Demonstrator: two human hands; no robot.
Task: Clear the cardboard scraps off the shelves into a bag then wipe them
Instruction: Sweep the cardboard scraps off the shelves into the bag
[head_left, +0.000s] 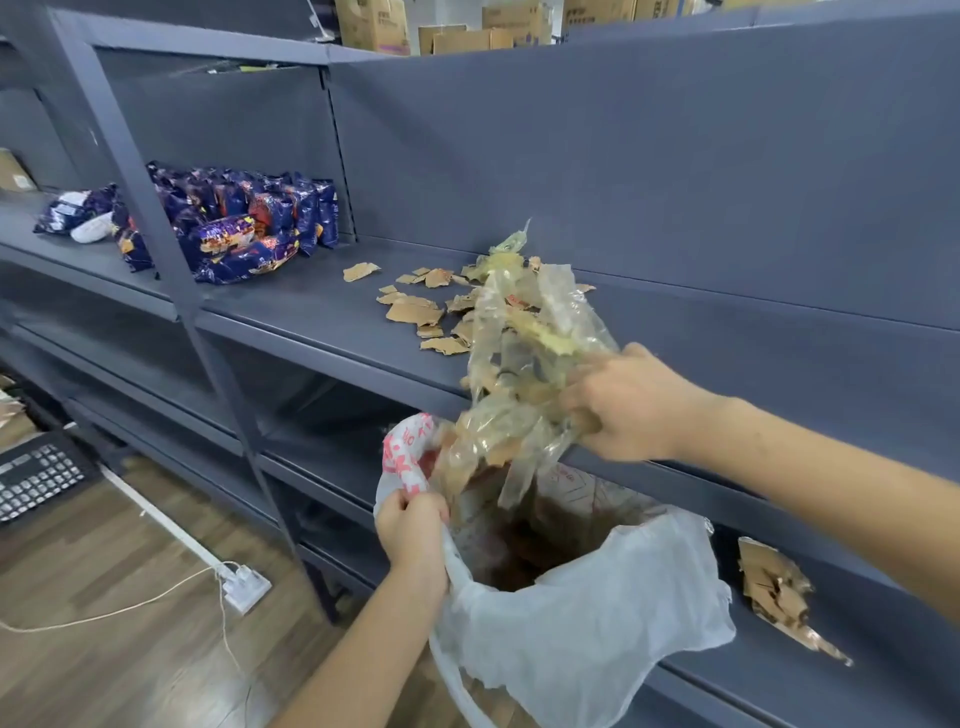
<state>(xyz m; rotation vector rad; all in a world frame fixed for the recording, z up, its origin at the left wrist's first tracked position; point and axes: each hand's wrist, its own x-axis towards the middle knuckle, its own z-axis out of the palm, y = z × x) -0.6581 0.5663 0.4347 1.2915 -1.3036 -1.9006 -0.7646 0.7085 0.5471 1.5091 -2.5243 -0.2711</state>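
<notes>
Step in hand: we are dropping a handful into the bag.

- Our right hand (631, 410) is gripping a crumpled wad of clear plastic film (524, 364), fingers curled round its lower end. Cardboard bits are caught in its folds. The wad is hanging just above the bag mouth.
- Our left hand (413, 525) is pinching the rim of the white plastic bag (597, 623) and holding it open below the shelf lip.
- Loose cardboard scraps (415, 312) are lying on the middle shelf (311, 306) behind the film. A second torn pile (774, 587) is sitting on the shelf below, just right of the bag.

Judgement: the bits look loosely held, so we are planning to lower the wad well inside the mouth before easing the fingers. The film looks springy and will likely need a push down. Drawing the rim up against the shelf lip should let the remaining scraps go straight over the edge. We should sweep them away from the snack packets (244, 228). The wiping is not yet begun, and no cloth is in view.
</notes>
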